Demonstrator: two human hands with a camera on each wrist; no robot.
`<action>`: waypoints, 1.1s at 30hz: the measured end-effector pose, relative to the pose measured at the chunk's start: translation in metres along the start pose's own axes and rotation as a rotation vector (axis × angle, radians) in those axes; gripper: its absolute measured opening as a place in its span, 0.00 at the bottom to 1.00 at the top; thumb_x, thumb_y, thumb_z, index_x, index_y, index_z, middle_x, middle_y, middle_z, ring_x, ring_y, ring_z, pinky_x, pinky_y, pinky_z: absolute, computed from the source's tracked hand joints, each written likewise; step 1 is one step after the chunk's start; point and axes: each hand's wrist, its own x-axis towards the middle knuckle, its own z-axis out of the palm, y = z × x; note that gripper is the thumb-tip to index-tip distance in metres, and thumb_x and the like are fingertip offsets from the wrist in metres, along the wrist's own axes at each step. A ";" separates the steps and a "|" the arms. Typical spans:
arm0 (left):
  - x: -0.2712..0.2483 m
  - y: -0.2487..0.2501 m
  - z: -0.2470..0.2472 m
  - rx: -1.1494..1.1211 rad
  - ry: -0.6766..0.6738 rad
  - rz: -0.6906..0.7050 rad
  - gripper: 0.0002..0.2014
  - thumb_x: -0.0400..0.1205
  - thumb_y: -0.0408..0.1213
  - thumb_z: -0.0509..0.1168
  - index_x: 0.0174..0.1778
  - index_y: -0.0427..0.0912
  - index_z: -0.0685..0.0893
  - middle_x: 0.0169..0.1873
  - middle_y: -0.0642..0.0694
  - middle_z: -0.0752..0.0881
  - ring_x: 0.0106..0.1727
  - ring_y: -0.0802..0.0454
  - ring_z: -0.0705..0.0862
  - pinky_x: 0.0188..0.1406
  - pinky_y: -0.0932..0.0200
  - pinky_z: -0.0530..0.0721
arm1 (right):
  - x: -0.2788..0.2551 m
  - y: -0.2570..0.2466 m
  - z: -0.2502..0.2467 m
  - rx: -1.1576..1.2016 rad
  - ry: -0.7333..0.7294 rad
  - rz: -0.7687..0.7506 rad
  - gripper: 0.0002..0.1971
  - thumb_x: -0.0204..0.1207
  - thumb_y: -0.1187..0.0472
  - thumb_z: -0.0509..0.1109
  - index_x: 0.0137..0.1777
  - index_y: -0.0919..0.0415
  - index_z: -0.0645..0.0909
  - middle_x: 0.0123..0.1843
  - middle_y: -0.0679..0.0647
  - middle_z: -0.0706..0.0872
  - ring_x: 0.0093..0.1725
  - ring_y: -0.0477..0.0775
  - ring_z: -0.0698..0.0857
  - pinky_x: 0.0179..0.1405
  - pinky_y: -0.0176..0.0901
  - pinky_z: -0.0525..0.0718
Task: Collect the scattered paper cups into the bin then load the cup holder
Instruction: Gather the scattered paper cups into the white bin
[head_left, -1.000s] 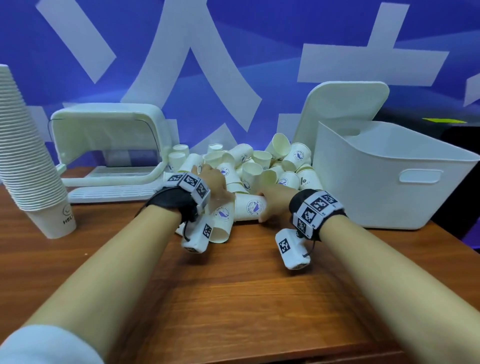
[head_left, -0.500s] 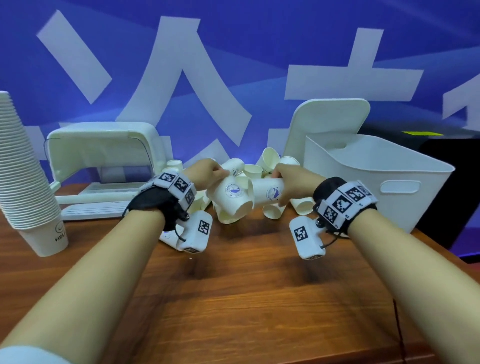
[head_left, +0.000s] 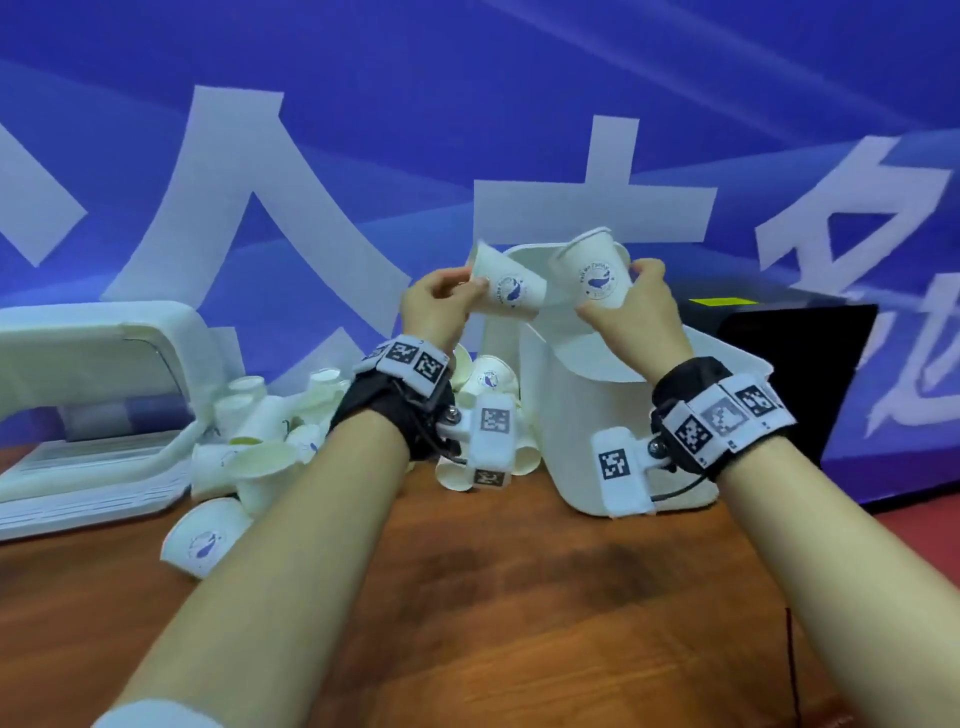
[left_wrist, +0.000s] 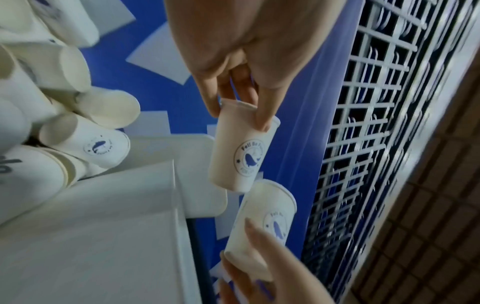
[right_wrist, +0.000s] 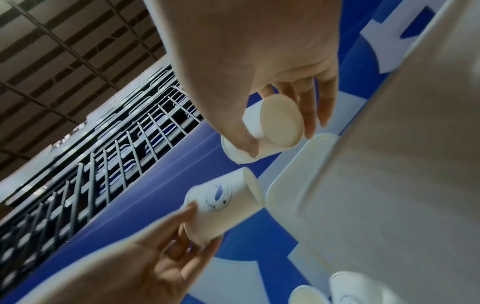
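Observation:
My left hand (head_left: 457, 297) pinches a white paper cup (head_left: 508, 287) with a blue whale logo by its rim, tilted, base to the right. My right hand (head_left: 631, 300) grips a second cup (head_left: 592, 276) near its base, mouth up. Both cups hang close together, apart, above the white bin's (head_left: 587, 426) left rim. In the left wrist view, fingers (left_wrist: 261, 115) reach inside the cup (left_wrist: 237, 156), with the other cup (left_wrist: 262, 222) just beyond. From the right wrist, its cup's (right_wrist: 274, 127) base faces the camera. A pile of cups (head_left: 260, 441) lies on the table, left of the bin.
A white arched stand (head_left: 104, 332) sits at the far left on the wooden table (head_left: 493, 597). One cup (head_left: 200, 540) lies alone in front of the pile. The bin's lid (head_left: 524, 257) leans behind it. A black box (head_left: 779, 374) stands at the right.
Both hands rose from the pile, each with a cup, and moved right to above the bin's rim. The cups, touching before, are now apart. The head view tilted up.

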 end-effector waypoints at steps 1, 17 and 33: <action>0.000 -0.004 0.017 0.022 -0.034 0.019 0.08 0.75 0.31 0.74 0.50 0.37 0.88 0.43 0.43 0.88 0.43 0.52 0.84 0.50 0.57 0.83 | 0.004 0.010 -0.003 -0.027 0.031 0.033 0.35 0.70 0.58 0.75 0.73 0.66 0.63 0.68 0.64 0.76 0.64 0.65 0.78 0.54 0.45 0.75; -0.010 -0.026 0.055 0.321 -0.285 0.120 0.11 0.77 0.45 0.73 0.52 0.44 0.89 0.52 0.49 0.90 0.58 0.56 0.86 0.66 0.58 0.80 | 0.015 0.037 -0.016 -0.404 0.005 0.132 0.30 0.73 0.57 0.68 0.75 0.57 0.67 0.73 0.61 0.73 0.74 0.66 0.66 0.70 0.59 0.67; -0.051 0.012 -0.151 0.623 -0.118 0.005 0.11 0.78 0.43 0.71 0.53 0.43 0.89 0.51 0.48 0.90 0.57 0.54 0.87 0.62 0.58 0.82 | -0.111 -0.054 0.138 0.179 -0.568 -0.067 0.19 0.73 0.61 0.74 0.64 0.58 0.79 0.58 0.54 0.85 0.59 0.52 0.84 0.62 0.44 0.81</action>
